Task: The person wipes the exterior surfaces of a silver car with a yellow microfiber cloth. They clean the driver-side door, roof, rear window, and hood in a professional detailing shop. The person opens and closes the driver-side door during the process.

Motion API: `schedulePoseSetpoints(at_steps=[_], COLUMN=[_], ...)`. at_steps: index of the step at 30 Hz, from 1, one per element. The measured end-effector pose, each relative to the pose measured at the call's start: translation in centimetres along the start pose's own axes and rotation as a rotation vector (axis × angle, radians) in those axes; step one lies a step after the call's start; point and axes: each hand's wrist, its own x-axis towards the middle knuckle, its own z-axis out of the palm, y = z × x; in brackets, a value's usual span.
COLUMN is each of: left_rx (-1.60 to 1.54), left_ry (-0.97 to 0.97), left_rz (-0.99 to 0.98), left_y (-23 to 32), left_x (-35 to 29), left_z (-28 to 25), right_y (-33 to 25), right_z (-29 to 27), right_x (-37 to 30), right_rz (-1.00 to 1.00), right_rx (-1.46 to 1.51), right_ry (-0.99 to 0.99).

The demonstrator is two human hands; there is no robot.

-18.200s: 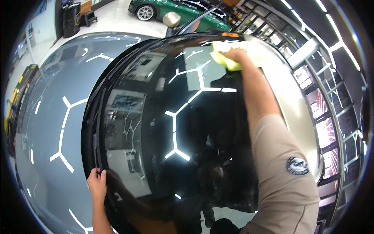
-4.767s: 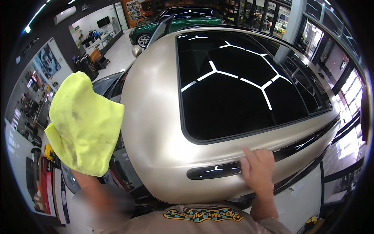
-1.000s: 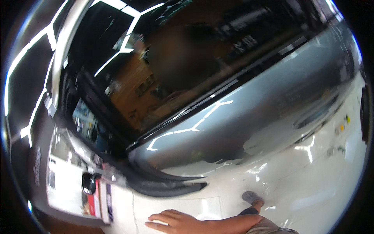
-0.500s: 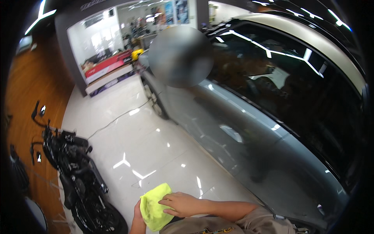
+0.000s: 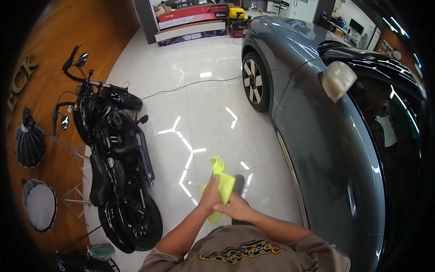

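A bright yellow-green cloth (image 5: 226,186) is bunched between my two hands, low in front of my body. My left hand (image 5: 210,194) is closed round its left side, and a crumpled end sticks up above the thumb. On the right side, my right hand (image 5: 239,207) grips the cloth with its thumb toward the left hand. A lower fold hangs beneath both hands. Some fingers are hidden behind the fabric.
A grey car (image 5: 317,113) with a pale mirror (image 5: 339,80) stands at my right. To the left is a black motorcycle (image 5: 115,149), with a softbox light (image 5: 31,144) and a round light (image 5: 40,206) beyond it. A thin cable (image 5: 190,85) crosses the tiles.
My view has turned toward the motorcycle, so the car sits farther right. The cloth was spread with my right hand lying on it; now it is bunched between both hands.
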Motion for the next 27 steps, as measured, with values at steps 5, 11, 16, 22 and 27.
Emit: schedulePoseSetpoints(at_steps=[5, 11, 16, 22, 27], left_rx=[-0.044, 0.307, -0.310, -0.220, -0.089], left_ry=[-0.167, -0.126, -0.601, -0.385, -0.368], left_rz=[-0.026, 0.093, -0.037, -0.134, -0.221], left_y=[9.0, 24.5, 32.0, 40.7, 50.9], left_x=[14.9, 27.2, 38.9, 57.5, 74.3], left_z=[4.3, 3.1, 0.4, -4.2, -2.0], right_y=[1.4, -3.9, -4.7, -2.2, -6.1], right_z=[-12.3, -27.0, -35.7, -42.3, -51.1], right_x=[11.4, 27.9, 44.1, 63.5, 77.8], right_rz=[0.384, 0.275, 0.253, 0.320, 0.313], right_rx=[0.429, 0.926, 1.084, 0.999, 0.646], right_ry=[0.276, 0.198, -0.007, 0.095, 0.213])
